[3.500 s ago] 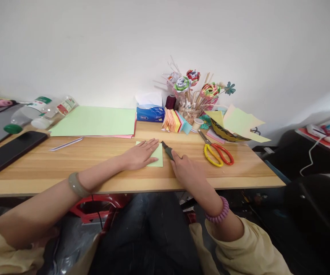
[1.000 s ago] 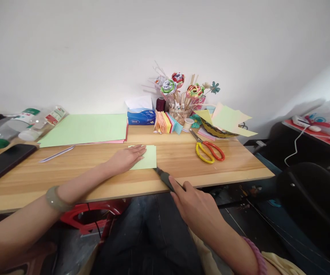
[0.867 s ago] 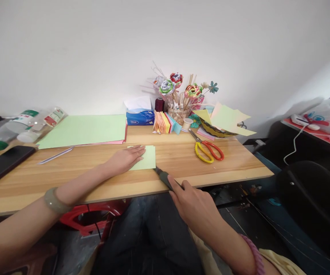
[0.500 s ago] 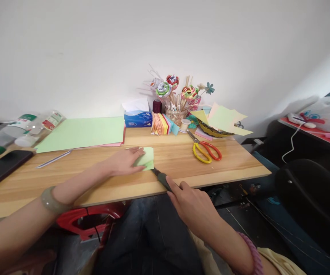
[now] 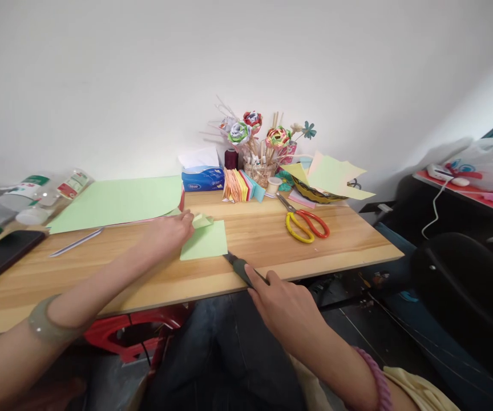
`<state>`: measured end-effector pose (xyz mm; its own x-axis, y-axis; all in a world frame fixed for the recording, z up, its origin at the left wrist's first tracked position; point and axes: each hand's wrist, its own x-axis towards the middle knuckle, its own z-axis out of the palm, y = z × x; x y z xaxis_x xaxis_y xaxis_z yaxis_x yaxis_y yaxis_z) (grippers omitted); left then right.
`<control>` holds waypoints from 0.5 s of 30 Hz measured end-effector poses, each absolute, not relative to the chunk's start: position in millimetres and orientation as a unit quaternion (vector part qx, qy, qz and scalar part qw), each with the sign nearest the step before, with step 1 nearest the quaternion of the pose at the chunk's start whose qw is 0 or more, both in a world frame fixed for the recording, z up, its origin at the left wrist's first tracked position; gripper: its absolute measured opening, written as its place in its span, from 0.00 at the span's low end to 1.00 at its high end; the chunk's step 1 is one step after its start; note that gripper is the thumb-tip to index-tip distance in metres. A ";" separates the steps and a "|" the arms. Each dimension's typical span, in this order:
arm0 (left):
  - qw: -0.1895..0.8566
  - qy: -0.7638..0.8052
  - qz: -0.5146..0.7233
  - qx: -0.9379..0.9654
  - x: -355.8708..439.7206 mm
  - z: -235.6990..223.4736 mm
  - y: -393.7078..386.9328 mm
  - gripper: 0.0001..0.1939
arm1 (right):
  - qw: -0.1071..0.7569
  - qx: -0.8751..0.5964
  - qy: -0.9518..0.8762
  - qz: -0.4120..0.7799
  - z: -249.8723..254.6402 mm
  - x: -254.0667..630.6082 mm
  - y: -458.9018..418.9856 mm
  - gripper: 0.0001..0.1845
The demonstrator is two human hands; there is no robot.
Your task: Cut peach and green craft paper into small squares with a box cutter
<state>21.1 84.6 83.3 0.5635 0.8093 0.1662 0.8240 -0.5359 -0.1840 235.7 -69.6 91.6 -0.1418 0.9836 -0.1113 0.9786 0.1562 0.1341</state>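
My right hand (image 5: 278, 297) is wrapped round the dark handle of a utility knife (image 5: 241, 270). The blade tip lies by the lower right corner of a light green paper square (image 5: 207, 240) flat on the table. My left hand (image 5: 173, 231) is closed in a pinch on a folded-up piece of green paper (image 5: 202, 221), raised over the upper left of that square. Whether this piece is joined to the square I cannot tell. Right of the paper lie scissors (image 5: 304, 220) with one yellow and one red handle.
A stack of large green sheets (image 5: 118, 200) lies at the back left, with plastic bottles (image 5: 19, 197), a black phone (image 5: 2, 260) and a pen (image 5: 75, 242) nearby. Along the wall stand a tissue pack (image 5: 202, 178), folded coloured papers (image 5: 242, 186) and paper flowers (image 5: 278, 137).
My left hand has gone from lying over the green paper to pinching and lifting a piece of it, up and to the left. The knife has barely shifted.
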 end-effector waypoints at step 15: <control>0.074 -0.326 -0.012 -0.943 23.9 47.7 78.4 0.35 | 0.096 0.645 0.758 0.015 93.5 234.2 -69.3 0.25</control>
<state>23.9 78.4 47.7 0.7877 0.6118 0.0716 0.6155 -0.7771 -0.1316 234.2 -69.3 93.5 -0.1505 0.9804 -0.1275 0.9748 0.1686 0.1463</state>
